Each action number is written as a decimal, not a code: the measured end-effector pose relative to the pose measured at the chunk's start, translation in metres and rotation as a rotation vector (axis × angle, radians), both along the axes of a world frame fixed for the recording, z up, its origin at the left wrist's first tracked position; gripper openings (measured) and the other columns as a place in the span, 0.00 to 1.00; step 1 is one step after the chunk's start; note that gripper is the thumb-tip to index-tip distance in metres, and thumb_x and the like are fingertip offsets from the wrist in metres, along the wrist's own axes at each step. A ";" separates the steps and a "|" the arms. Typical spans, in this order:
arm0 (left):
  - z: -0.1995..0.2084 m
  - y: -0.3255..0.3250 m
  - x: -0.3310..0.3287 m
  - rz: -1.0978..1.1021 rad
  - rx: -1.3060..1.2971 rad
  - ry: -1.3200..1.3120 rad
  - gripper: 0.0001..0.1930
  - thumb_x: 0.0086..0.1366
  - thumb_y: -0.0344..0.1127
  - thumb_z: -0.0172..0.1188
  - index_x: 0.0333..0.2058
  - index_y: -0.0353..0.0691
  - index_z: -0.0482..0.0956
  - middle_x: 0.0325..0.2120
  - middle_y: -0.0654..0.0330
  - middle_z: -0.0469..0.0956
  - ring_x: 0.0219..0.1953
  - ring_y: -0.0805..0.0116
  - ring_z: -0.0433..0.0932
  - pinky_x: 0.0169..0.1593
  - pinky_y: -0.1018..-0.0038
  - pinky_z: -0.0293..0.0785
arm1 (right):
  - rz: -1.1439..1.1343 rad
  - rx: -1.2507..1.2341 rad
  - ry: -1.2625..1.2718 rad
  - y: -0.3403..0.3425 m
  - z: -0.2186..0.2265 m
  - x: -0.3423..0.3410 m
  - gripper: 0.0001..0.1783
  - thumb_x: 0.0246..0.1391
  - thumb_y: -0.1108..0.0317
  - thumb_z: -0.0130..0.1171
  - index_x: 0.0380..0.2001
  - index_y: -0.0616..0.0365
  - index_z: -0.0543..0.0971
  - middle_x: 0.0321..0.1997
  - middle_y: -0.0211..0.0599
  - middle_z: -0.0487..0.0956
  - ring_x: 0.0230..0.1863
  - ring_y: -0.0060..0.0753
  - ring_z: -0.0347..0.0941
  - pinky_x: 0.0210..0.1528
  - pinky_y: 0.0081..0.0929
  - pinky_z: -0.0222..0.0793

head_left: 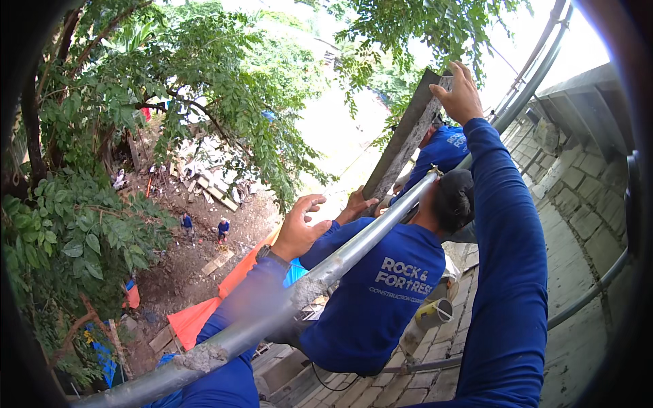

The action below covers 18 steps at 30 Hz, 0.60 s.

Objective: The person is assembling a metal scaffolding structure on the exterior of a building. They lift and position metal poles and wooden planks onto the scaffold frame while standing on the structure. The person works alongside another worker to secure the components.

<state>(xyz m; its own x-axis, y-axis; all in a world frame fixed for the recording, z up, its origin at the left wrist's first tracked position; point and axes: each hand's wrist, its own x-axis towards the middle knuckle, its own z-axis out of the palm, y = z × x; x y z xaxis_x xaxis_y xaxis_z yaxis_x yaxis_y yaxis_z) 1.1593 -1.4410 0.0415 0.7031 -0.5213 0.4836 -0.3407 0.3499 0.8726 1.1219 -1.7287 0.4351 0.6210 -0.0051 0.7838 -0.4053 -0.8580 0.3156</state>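
Observation:
My right hand (460,96) is raised at the upper right, its fingers closed on the top end of a long, grey, cement-stained beam (406,139). The beam stands tilted, and its material is hard to tell. A co-worker's hand (358,204) touches its lower end. My left hand (304,226) is held up left of that hand, empty, with fingers apart and slightly curled. A dark watch (264,254) is on my left wrist. In front of my left forearm, a round metal pipe (347,255), crusted with cement, runs diagonally across the view.
A co-worker in a blue shirt (381,292) is close in front, another (445,148) beyond. A block wall (578,197) rises at right. A yellowish bucket (434,313) sits beside the near co-worker. Far below are orange sheeting (194,319), debris (211,180) and people; tree branches (204,75) hang left.

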 end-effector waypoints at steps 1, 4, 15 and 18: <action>0.003 0.001 -0.001 0.000 0.019 -0.005 0.33 0.60 0.40 0.71 0.64 0.43 0.73 0.59 0.60 0.75 0.58 0.64 0.75 0.58 0.64 0.74 | 0.014 -0.019 0.059 0.001 -0.001 0.001 0.47 0.55 0.44 0.68 0.70 0.61 0.66 0.78 0.42 0.61 0.75 0.49 0.62 0.75 0.42 0.59; 0.000 -0.005 -0.001 0.016 0.026 -0.011 0.33 0.61 0.40 0.71 0.64 0.43 0.72 0.59 0.60 0.75 0.58 0.65 0.75 0.58 0.64 0.74 | 0.224 -0.084 0.211 0.018 -0.014 0.003 0.37 0.54 0.41 0.69 0.56 0.60 0.81 0.63 0.50 0.78 0.66 0.51 0.72 0.71 0.45 0.64; -0.007 -0.030 -0.011 0.034 0.053 -0.010 0.36 0.58 0.40 0.72 0.64 0.41 0.71 0.60 0.56 0.73 0.59 0.58 0.76 0.59 0.58 0.75 | 0.297 0.054 0.479 0.133 -0.093 -0.039 0.25 0.54 0.47 0.68 0.22 0.62 0.81 0.19 0.53 0.77 0.25 0.60 0.77 0.33 0.51 0.71; 0.016 -0.036 -0.018 -0.006 0.026 -0.019 0.39 0.58 0.40 0.75 0.67 0.41 0.68 0.62 0.55 0.73 0.61 0.58 0.75 0.61 0.59 0.73 | 0.265 0.039 0.443 0.161 -0.080 -0.050 0.25 0.54 0.48 0.68 0.22 0.62 0.82 0.20 0.53 0.78 0.27 0.60 0.78 0.34 0.51 0.73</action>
